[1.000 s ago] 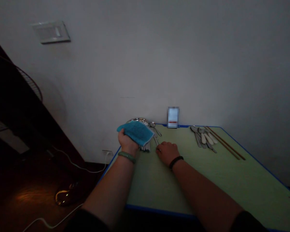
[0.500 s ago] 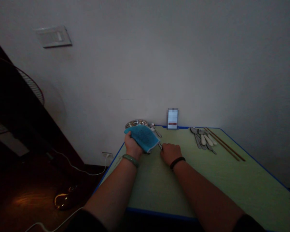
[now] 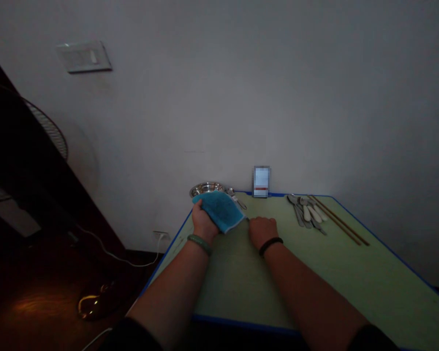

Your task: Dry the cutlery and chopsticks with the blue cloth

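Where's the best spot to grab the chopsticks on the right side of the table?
Pinch the chopsticks near their lower ends, coming from the right with your right hand. They lie flat and slanted, side by side, with bare table around those ends, while their upper ends sit close to the cutlery.

1 left hand (image 3: 203, 223) with 1 green bangle (image 3: 199, 244), 1 right hand (image 3: 263, 232) with 1 black wristband (image 3: 270, 246). There are 1 blue cloth (image 3: 219, 210), 1 steel bowl (image 3: 206, 188), 1 lone spoon (image 3: 237, 197), 2 chopsticks (image 3: 336, 219), 1 blurred card (image 3: 261, 181), 1 wall plate (image 3: 84, 56) and 1 electric fan (image 3: 47, 131). The cutlery pile (image 3: 307, 212) — 1 group, its overlapping pieces too small to count.
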`<state>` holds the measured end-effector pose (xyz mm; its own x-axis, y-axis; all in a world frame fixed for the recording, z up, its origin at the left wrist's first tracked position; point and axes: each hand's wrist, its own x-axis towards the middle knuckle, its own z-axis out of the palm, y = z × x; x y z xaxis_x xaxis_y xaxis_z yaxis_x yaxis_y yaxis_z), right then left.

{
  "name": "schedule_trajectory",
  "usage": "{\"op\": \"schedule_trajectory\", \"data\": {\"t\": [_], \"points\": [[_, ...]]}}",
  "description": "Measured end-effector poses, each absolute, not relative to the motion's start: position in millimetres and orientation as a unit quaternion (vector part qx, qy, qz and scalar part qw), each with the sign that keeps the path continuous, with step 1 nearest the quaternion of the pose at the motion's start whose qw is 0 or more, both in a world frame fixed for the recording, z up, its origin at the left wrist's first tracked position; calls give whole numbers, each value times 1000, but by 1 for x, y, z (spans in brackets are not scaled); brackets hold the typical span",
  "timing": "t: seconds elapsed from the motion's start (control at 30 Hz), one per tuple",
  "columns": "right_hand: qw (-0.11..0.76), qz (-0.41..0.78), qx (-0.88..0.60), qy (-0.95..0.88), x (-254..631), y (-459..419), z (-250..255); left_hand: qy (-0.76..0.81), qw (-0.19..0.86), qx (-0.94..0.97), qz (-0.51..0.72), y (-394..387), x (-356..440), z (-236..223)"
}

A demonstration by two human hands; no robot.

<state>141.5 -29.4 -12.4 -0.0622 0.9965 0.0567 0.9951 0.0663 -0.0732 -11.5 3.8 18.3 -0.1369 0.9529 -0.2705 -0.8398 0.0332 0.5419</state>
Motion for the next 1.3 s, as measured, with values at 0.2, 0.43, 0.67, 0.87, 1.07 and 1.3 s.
{"op": "schedule_trajectory", "data": {"t": [0.2, 0.43, 0.67, 0.87, 1.07, 1.3], "points": [[44, 22, -704, -709, 144, -29, -16, 309, 658, 83, 682, 6, -11, 18], [60, 44, -735, -673, 155, -31, -9, 295, 668, 78, 679, 9, -13, 14], [89, 89, -752, -647, 170, -21, 11, 289, 677, 103, 669, 9, -13, 10], [121, 109, -745, -647, 193, -23, 18, 286, 682, 103, 665, 7, -13, 9], [227, 161, -740, -613, 223, -37, 6, 285, 689, 86, 661, 6, -12, 12], [380, 305, -636, -598, 198, -44, -12, 295, 680, 94, 664, 6, -13, 12]]}}
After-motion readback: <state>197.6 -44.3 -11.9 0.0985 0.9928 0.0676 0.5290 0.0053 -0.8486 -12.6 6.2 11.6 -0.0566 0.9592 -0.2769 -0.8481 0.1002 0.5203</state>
